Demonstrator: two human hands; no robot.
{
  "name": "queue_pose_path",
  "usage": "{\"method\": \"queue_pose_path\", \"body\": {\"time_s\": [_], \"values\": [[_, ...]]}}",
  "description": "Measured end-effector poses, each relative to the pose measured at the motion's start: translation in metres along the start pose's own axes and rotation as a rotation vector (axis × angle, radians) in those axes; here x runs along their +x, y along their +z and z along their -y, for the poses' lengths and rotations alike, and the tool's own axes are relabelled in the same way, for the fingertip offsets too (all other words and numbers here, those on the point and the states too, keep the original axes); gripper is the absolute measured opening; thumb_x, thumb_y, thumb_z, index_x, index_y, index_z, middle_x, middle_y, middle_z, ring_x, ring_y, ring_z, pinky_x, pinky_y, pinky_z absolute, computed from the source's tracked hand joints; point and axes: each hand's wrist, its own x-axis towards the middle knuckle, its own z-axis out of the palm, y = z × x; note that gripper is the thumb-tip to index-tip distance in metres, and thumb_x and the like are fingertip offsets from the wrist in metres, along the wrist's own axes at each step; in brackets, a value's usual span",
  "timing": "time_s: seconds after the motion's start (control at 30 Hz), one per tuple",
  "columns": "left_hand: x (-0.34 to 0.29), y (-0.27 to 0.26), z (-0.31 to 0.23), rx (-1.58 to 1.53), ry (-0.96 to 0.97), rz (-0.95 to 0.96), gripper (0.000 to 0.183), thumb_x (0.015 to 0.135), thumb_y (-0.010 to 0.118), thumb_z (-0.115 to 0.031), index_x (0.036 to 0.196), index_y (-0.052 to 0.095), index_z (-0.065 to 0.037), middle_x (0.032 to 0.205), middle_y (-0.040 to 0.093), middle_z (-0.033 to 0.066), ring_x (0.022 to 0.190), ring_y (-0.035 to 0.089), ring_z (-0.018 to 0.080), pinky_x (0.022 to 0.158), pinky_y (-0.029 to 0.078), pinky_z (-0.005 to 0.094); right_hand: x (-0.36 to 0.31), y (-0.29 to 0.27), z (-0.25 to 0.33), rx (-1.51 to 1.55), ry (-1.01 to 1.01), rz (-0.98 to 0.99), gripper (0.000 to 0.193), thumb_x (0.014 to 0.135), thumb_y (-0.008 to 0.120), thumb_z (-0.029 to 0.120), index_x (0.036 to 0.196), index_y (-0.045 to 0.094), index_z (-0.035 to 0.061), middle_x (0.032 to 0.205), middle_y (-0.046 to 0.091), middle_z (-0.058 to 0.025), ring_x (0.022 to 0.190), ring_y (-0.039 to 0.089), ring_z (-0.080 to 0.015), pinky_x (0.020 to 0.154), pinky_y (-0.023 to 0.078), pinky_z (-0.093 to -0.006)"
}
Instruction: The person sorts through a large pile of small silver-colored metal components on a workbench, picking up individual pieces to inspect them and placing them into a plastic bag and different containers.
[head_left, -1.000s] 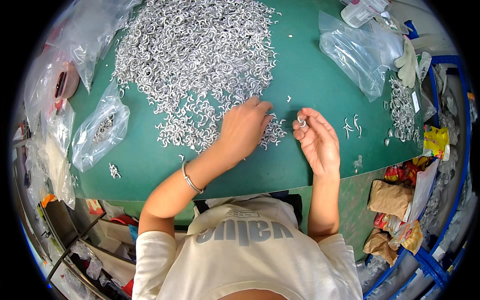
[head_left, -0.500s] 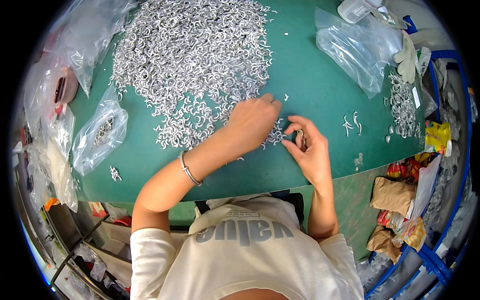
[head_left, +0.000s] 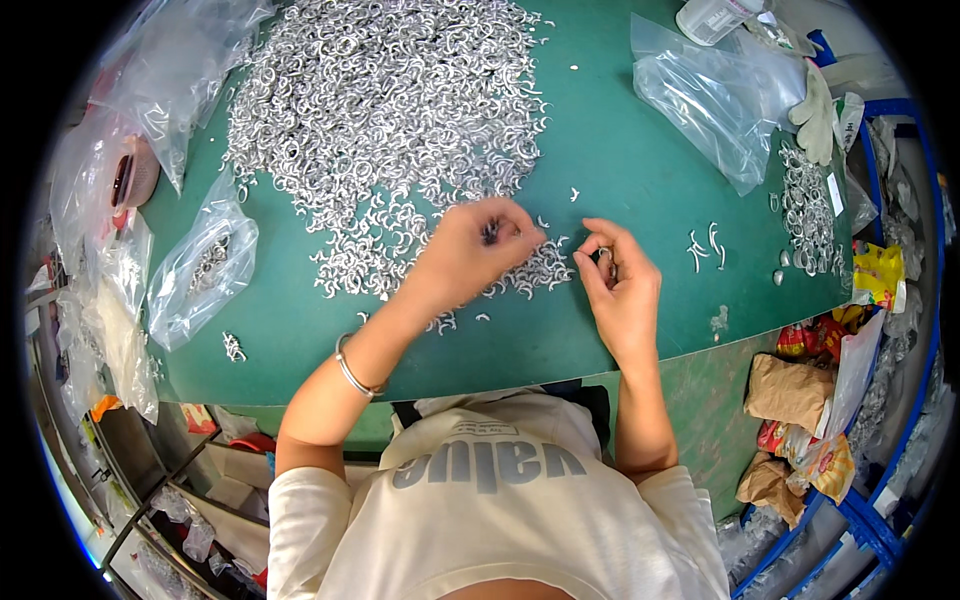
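Observation:
A big heap of small silver curved metal pieces [head_left: 380, 100] covers the back left and middle of a green table [head_left: 620, 130]. My left hand [head_left: 475, 250], with a metal bangle on its arm, is over the heap's near right edge. Its fingers are curled around a few small metal pieces [head_left: 490, 232], dark in the palm's shadow. To its right, my right hand [head_left: 625, 285] is closed just above the tabletop. Between its thumb and fingers a small curved metal piece [head_left: 604, 256] shows in part. A small gap separates the two hands.
Several longer metal pieces [head_left: 706, 247] lie right of my hands, beyond them a pile of metal rings [head_left: 806, 210]. Clear plastic bags [head_left: 700, 110] lie at the back right, others at the left, one holding metal pieces [head_left: 210, 262]. A glove [head_left: 813, 115] hangs near the right edge.
My left hand has drawn back left and turned, so its curled palm and the pieces in it now show. My right hand has shifted only slightly, fingers closer together.

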Motion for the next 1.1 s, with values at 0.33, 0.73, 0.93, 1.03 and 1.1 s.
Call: {"method": "queue_pose_path", "body": {"time_s": [0.33, 0.73, 0.93, 1.03, 1.1], "values": [[0.006, 0.027, -0.001, 0.460, 0.378, -0.140, 0.013, 0.076, 0.067, -0.006, 0.089, 0.065, -0.005, 0.076, 0.055, 0.0119, 0.064, 0.057, 0.0293, 0.058, 0.045, 0.0389, -0.005, -0.011, -0.007, 0.248, 0.136, 0.007, 0.024, 0.082, 0.061, -0.006, 0.105, 0.062, 0.0006, 0.080, 0.055, 0.0039, 0.060, 0.037, 0.0000, 0.051, 0.032, -0.0161], [-0.006, -0.006, 0.004, -1.243, -0.077, 0.223, 0.011, 0.087, 0.052, -0.006, 0.096, 0.056, 0.000, 0.096, 0.057, 0.0101, 0.075, 0.049, 0.0114, 0.057, 0.043, 0.0192, -0.004, -0.015, -0.003, 0.755, 0.316, 0.139, 0.022, 0.087, 0.058, -0.005, 0.108, 0.059, -0.0024, 0.083, 0.058, -0.0003, 0.070, 0.047, -0.0025, 0.060, 0.037, -0.0167], [-0.012, 0.001, 0.003, -0.713, -0.076, 0.042, 0.019, 0.090, 0.048, -0.002, 0.106, 0.057, 0.003, 0.098, 0.062, 0.0115, 0.073, 0.054, 0.0107, 0.057, 0.044, 0.0194, -0.005, -0.005, -0.004, 0.581, 0.155, 0.104, 0.022, 0.086, 0.058, -0.007, 0.108, 0.059, -0.0022, 0.086, 0.058, -0.0005, 0.071, 0.048, -0.0023, 0.060, 0.037, -0.0167], [-0.016, -0.003, 0.007, -0.892, -0.123, 0.081, 0.019, 0.092, 0.050, -0.004, 0.106, 0.060, 0.003, 0.093, 0.064, 0.0077, 0.067, 0.053, 0.0095, 0.056, 0.044, 0.0225, -0.005, -0.001, -0.002, 0.565, 0.173, 0.096, 0.023, 0.085, 0.058, -0.008, 0.107, 0.059, -0.0019, 0.086, 0.056, 0.0011, 0.070, 0.045, -0.0010, 0.059, 0.035, -0.0158], [-0.021, 0.003, 0.006, -0.343, 0.044, -0.087, 0.017, 0.090, 0.054, -0.007, 0.102, 0.063, 0.001, 0.087, 0.064, 0.0067, 0.063, 0.052, 0.0109, 0.055, 0.043, 0.0257, -0.006, 0.001, -0.002, 0.507, 0.145, 0.080, 0.023, 0.086, 0.058, -0.008, 0.107, 0.059, -0.0015, 0.086, 0.056, 0.0018, 0.069, 0.044, -0.0007, 0.058, 0.034, -0.0155]]}}
